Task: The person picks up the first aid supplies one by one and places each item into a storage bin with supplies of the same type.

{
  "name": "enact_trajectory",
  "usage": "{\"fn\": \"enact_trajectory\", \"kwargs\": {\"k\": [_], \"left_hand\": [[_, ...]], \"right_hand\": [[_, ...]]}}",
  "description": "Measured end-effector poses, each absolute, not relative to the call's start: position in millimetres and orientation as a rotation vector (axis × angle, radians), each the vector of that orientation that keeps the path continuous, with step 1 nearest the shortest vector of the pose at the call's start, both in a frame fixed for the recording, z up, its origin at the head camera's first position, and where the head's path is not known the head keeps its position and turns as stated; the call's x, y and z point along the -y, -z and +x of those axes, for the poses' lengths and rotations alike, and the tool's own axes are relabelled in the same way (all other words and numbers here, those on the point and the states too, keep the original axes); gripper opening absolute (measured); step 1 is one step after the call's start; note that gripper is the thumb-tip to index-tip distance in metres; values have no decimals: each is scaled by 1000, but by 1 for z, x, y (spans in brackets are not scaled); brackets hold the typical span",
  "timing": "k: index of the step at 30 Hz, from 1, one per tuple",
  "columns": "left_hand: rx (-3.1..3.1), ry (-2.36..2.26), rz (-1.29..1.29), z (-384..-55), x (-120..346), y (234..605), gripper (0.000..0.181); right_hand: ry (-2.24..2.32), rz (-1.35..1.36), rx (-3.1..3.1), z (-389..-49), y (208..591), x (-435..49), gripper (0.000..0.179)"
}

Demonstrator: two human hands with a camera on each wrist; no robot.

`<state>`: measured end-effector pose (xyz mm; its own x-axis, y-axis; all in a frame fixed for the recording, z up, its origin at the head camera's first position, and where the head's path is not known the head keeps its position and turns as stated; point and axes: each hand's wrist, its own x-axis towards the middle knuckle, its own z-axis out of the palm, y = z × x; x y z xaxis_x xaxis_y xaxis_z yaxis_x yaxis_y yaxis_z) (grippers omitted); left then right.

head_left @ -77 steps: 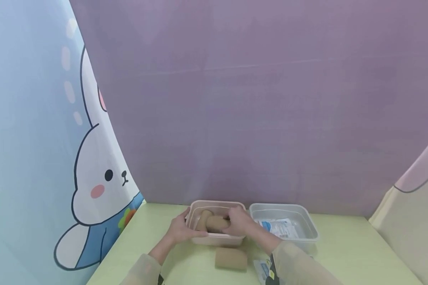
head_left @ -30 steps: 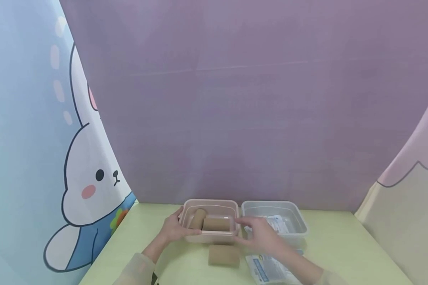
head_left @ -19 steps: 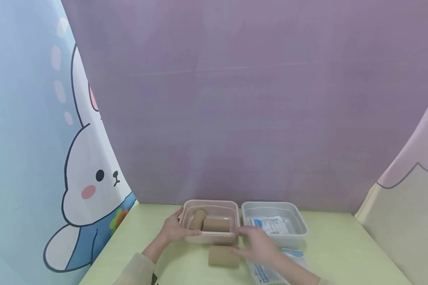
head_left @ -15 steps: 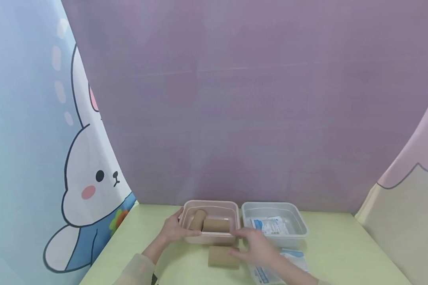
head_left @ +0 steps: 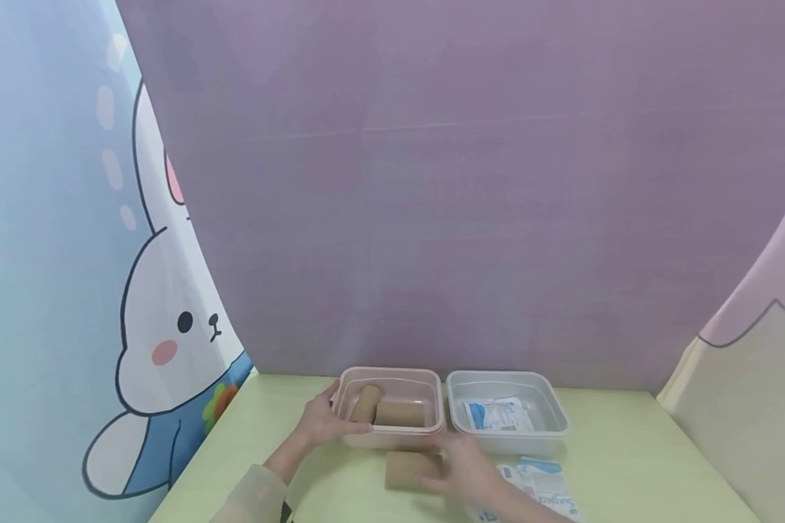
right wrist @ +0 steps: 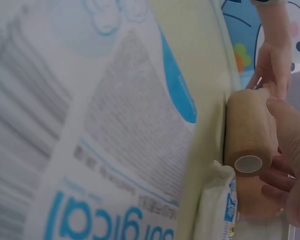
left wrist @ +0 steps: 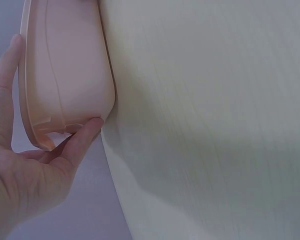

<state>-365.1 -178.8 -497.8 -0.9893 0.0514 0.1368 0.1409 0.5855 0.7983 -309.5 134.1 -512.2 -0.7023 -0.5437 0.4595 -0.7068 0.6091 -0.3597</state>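
Note:
My left hand (head_left: 320, 421) grips the left end of a pink plastic bin (head_left: 389, 439); in the left wrist view its thumb and fingers span the bin's corner (left wrist: 77, 65). Two tan bandage rolls lie inside, a slanted one (head_left: 366, 404) and a crosswise one (head_left: 400, 415). A third tan bandage roll (head_left: 402, 471) lies on the table before the bin. My right hand (head_left: 467, 468), blurred, is at its right end, thumb overlapping it. In the right wrist view thumb and fingers are spread beside the roll (right wrist: 247, 125), whose hollow white core faces the camera.
Right of the pink bin stands a whitish plastic bin (head_left: 530, 442) holding white-and-blue packets (head_left: 500, 415). On the table near my right forearm lie more white-and-blue packets (head_left: 549, 487), one printed "Surgical". A purple curtain (head_left: 392, 218) hangs behind the bins.
My right hand first held the crosswise roll inside the pink bin, then let go, came out over the right wall and moved down to the roll on the table. The left hand stays on the bin.

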Motion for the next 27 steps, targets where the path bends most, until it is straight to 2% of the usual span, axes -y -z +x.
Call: {"fn": "enact_trajectory", "kwargs": {"k": [7, 16, 27], "left_hand": [[2687, 1432, -180, -365, 175, 499, 134], [2695, 1407, -176, -364, 169, 497, 133], [2708, 1391, -139, -364, 175, 498, 133]], "right_hand": [[-759, 1001, 2629, -311, 523, -129, 63], [-793, 1003, 2615, -312, 530, -128, 49], [-815, 1029, 2585, -304, 515, -141, 48]]}}
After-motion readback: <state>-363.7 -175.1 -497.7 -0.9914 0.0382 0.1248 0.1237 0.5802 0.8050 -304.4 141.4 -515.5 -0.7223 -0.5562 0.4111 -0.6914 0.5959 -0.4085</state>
